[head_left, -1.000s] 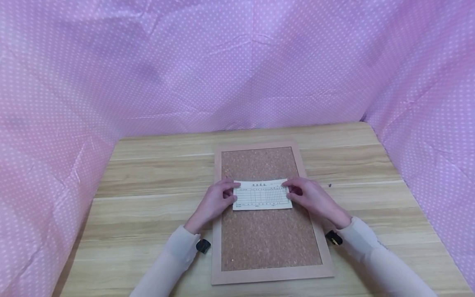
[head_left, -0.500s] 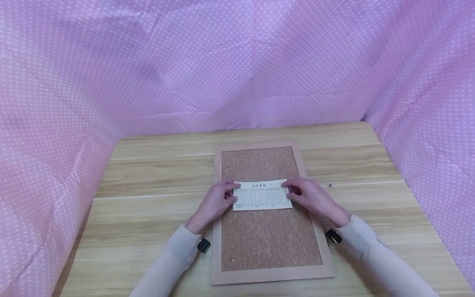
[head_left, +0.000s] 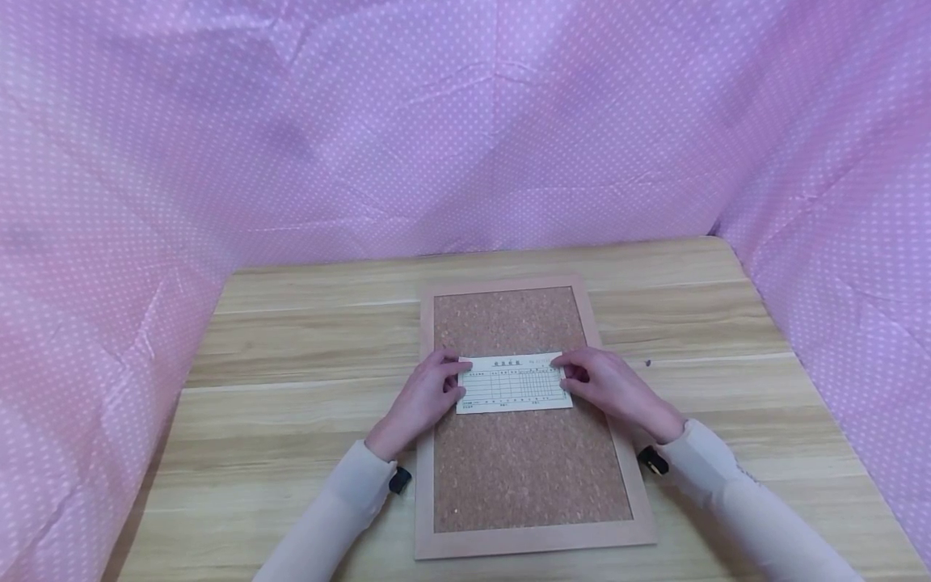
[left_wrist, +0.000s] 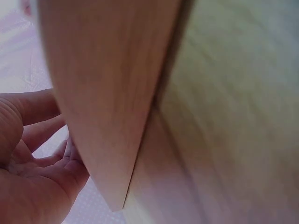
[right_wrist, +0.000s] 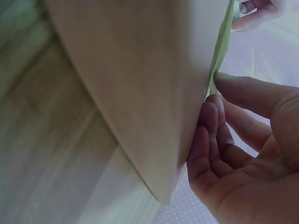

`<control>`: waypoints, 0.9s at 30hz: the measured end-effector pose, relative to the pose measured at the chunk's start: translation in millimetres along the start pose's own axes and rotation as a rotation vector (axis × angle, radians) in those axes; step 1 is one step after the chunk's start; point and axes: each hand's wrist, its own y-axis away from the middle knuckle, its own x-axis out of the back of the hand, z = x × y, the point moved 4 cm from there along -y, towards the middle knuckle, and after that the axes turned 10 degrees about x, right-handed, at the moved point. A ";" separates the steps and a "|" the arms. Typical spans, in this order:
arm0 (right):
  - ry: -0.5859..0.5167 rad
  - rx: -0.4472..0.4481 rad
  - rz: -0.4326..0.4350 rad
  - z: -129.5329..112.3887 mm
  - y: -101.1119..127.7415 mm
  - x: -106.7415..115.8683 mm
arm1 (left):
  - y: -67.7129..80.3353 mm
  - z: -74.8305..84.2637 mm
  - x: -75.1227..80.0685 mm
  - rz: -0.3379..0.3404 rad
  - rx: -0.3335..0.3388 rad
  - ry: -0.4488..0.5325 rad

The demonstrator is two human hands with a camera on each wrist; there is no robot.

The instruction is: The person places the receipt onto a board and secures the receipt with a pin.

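A white receipt slip (head_left: 512, 384), printed with a ruled table, lies across the middle of the cork board (head_left: 531, 477), which has a light wooden frame. At its left end, my left hand (head_left: 422, 396) has the thumb low and a finger near the top corner. My right hand (head_left: 611, 388) holds the other end the same way. In the right wrist view, thumb and fingers of the right hand (right_wrist: 252, 144) pinch the edge of the slip (right_wrist: 221, 51). The board's frame (left_wrist: 107, 93) hides the slip and the left fingertips in the left wrist view.
Beneath the board is a wood-grain table (head_left: 291, 364). A tiny dark object (head_left: 647, 363) lies on it, right of the right hand. Pink dotted cloth (head_left: 465, 129) hangs at the back and both sides. Each cuff has a black wrist camera, such as the left one (head_left: 399, 481).
The slip's top edge has become a little straighter and sits slightly nearer to me. Both hands stay at its ends, almost still.
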 end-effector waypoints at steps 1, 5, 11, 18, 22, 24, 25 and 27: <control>0.003 0.002 -0.001 -0.1 -0.5 0.2 | 0.0 -0.2 -0.3 0.000 -0.002 -0.007; 0.004 0.003 -0.007 -0.4 -1.2 0.9 | 0.6 -0.1 -0.3 0.001 -0.011 -0.037; 0.021 -0.001 -0.014 -0.1 -0.7 0.4 | 4.2 -1.9 1.4 -0.004 -0.034 -0.096; 0.030 -0.009 -0.018 -0.2 -0.6 0.5 | 9.5 -5.4 5.2 0.002 -0.061 -0.187; 0.028 -0.016 -0.032 0.4 -0.8 0.6 | 10.5 -6.5 7.3 0.019 -0.076 -0.233; 0.027 -0.016 -0.036 0.7 -0.9 0.4 | 10.7 -7.1 8.3 0.030 -0.083 -0.256; 0.025 -0.012 -0.036 0.6 -0.9 0.3 | 10.7 -7.4 8.6 0.035 -0.083 -0.264; 0.017 0.000 -0.026 0.1 0.2 0.6 | 10.7 -7.7 9.1 0.040 -0.084 -0.269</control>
